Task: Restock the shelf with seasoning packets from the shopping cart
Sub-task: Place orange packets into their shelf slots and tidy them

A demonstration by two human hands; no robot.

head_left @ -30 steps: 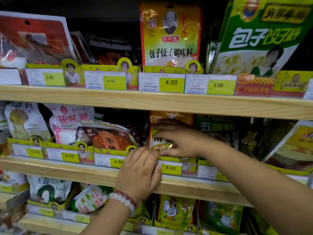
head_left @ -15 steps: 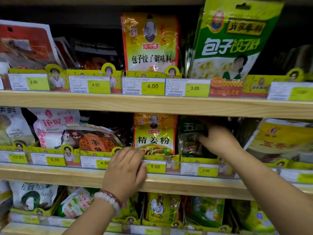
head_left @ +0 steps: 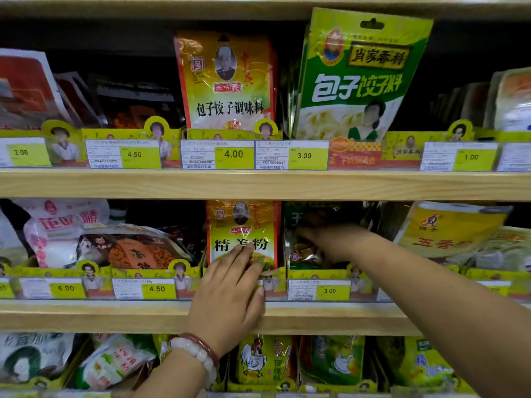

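A yellow seasoning packet point(head_left: 241, 222) with a red border stands upright in the middle shelf's tray. My left hand point(head_left: 230, 291) lies on its lower front with straight fingers, the thumb by the price rail. To its right stands a dark green packet point(head_left: 304, 257). My right hand point(head_left: 330, 239) reaches in from the right and rests against the front of that packet, fingers pointing left; it is blurred. The shopping cart is out of view.
Three wooden shelves point(head_left: 258, 183) hold rows of packets behind yellow price rails point(head_left: 143, 288). A large green dumpling-seasoning bag point(head_left: 356, 76) and a yellow packet point(head_left: 227, 81) stand above. Chicken-print packets point(head_left: 264, 360) fill the bottom shelf. Yellow five-spice bags point(head_left: 448, 231) lean at the right.
My right hand left the yellow packet and moved right onto the dark green one. My left hand rose from the price rail onto the yellow packet's front. The camera came closer.
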